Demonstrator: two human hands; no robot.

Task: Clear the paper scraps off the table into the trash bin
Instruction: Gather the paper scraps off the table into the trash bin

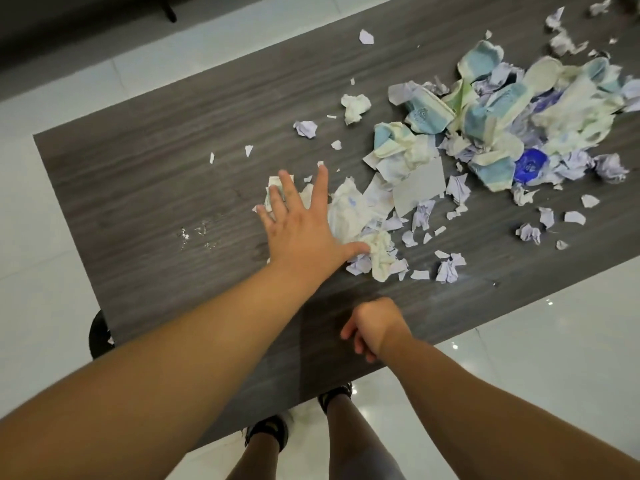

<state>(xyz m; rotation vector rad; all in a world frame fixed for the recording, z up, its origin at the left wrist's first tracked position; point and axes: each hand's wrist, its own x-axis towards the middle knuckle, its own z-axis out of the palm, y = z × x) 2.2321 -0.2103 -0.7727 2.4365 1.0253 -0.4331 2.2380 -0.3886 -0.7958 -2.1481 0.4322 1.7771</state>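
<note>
- The paper scraps (360, 216) lie scattered over the right half of the dark wood-grain table (156, 188) – white and pale lilac bits, some torn flat, some balled up
- My left hand (304, 226) lies flat on the near clump of them, fingers straight and spread, palm down; the fingertips cover a small folded piece (273, 188) and the thumb touches a crumpled white wad (381, 254)
- Just beside that clump rests a flat grey card (420, 188), tilted, with lilac shreds around its lower edge
- Farther right and back sits the big heap (512, 109) – crushed paper cups in pale blue and cream, a vivid blue one (530, 164) near its front, lilac balls tucked among them
- Loose strays sit apart from the heap: a white ball (355, 107), a lilac ball (306, 128), tiny flecks toward the table's middle, more crumbs at the far right corner
- My right hand (374, 327) is over the near table edge, fingers curled under; it seems to hold nothing, though the palm faces away from me
- A wet-looking smear (197, 235) shines on the bare wood left of my left hand
- Below the table edge I see my legs and dark sandals (266, 431) on glossy white floor tiles (554, 358)
- A black rounded thing (98, 336) peeks out under the table's near left side
</note>
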